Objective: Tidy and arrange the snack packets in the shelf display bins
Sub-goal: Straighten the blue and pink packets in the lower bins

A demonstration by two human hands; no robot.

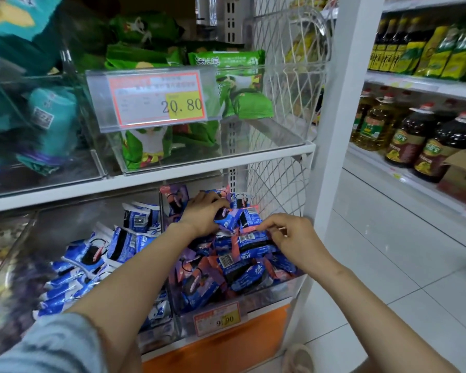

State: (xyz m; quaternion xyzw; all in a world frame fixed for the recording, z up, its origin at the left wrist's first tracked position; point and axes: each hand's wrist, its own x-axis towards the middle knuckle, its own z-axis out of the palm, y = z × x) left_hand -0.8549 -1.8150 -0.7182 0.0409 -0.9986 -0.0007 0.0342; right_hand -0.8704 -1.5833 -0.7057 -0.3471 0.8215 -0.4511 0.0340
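Note:
Both hands are in the lower right clear bin [275,294], which is heaped with several blue, purple and pink snack packets [242,267]. My left hand [203,212] curls over a blue packet [228,220] at the top of the heap and grips it. My right hand [293,238] pinches the pink edge of another packet [253,238] just to the right. The neighbouring bin on the left holds several blue and white packets [97,254].
On the shelf above, a clear bin [280,130] holds green packets [242,95] behind a 20.80 price tag [158,99]; teal packets [51,117] fill the bin to its left. A white wire mesh panel [285,84] closes the shelf's right side. Oil bottles [414,135] line shelves across the tiled aisle.

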